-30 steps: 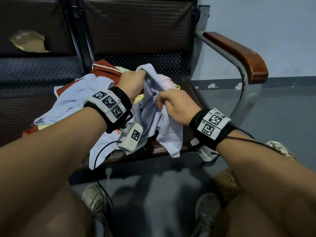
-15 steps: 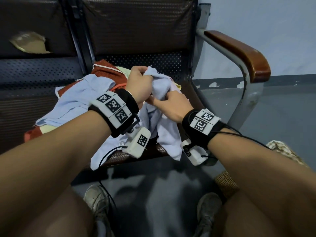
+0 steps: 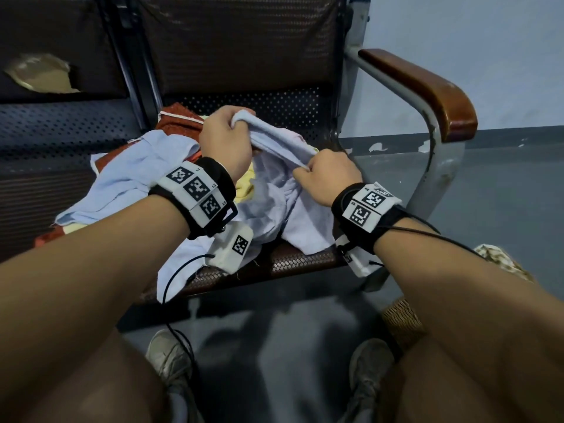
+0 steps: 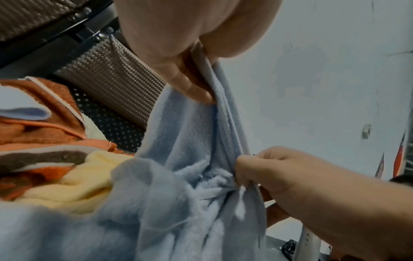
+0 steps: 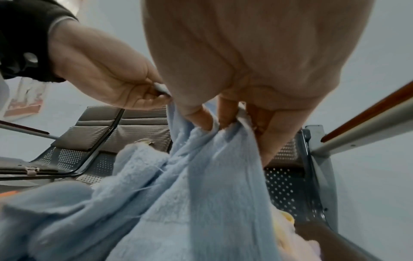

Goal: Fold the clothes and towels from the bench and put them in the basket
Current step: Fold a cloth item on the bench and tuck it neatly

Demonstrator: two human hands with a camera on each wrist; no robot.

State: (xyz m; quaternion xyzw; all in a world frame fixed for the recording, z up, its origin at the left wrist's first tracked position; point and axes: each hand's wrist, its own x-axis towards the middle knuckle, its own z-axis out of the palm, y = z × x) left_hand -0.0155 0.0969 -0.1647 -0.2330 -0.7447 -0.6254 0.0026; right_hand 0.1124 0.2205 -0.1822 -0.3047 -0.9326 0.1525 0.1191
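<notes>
A light blue towel (image 3: 283, 206) hangs between both hands above the bench seat (image 3: 302, 259). My left hand (image 3: 227, 138) grips one end of its top edge, raised at the back. My right hand (image 3: 323, 175) pinches the same edge lower and to the right. In the left wrist view the towel (image 4: 185, 159) runs from my left fingers (image 4: 190, 84) down to my right hand (image 4: 268, 169). The right wrist view shows my fingers (image 5: 225, 116) curled in the towel (image 5: 212, 185). A woven basket (image 3: 399, 322) sits on the floor by my right knee, mostly hidden.
More laundry lies on the seat: a pale blue garment (image 3: 128, 178), a rust-orange towel (image 3: 180, 120) and a yellow cloth (image 3: 245, 186). A wooden armrest (image 3: 427, 90) on a metal frame bounds the bench at the right. My shoes (image 3: 171, 358) stand on the grey floor.
The hands came close together on the towel, then drew apart along its edge. My left hand rose toward the back while the right moved right, stretching the edge taut.
</notes>
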